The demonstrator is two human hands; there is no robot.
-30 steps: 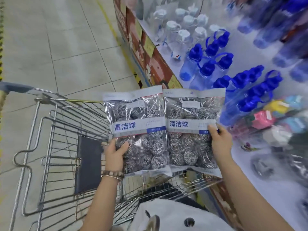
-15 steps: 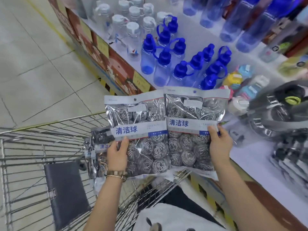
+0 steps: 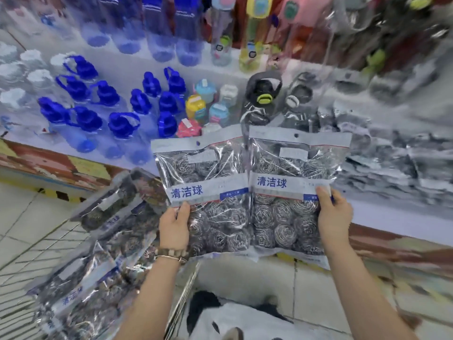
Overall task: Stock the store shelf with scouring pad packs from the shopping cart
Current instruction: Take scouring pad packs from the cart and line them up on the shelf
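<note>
Two clear packs of steel scouring pads with blue lettering are held upright side by side in front of the shelf. My left hand (image 3: 174,229) grips the left scouring pad pack (image 3: 208,190) at its lower left edge. My right hand (image 3: 334,214) grips the right scouring pad pack (image 3: 289,192) at its right edge. Several more scouring pad packs (image 3: 98,253) lie piled in the shopping cart (image 3: 180,298) at the lower left. On the white shelf (image 3: 392,217) to the right, a blurred stack of similar packs (image 3: 397,165) lies flat.
Blue-capped water bottles (image 3: 98,114) fill the shelf's left part, small coloured cups (image 3: 203,106) and grey bottles (image 3: 263,94) stand in the middle. Taller bottles line the upper tier. Tiled floor (image 3: 245,276) shows between the cart and the shelf base.
The view has swung right, from the cart toward the shelf. Both packs, still held side by side, now sit before the shelf's stack of packs; the cart's pile has come into view.
</note>
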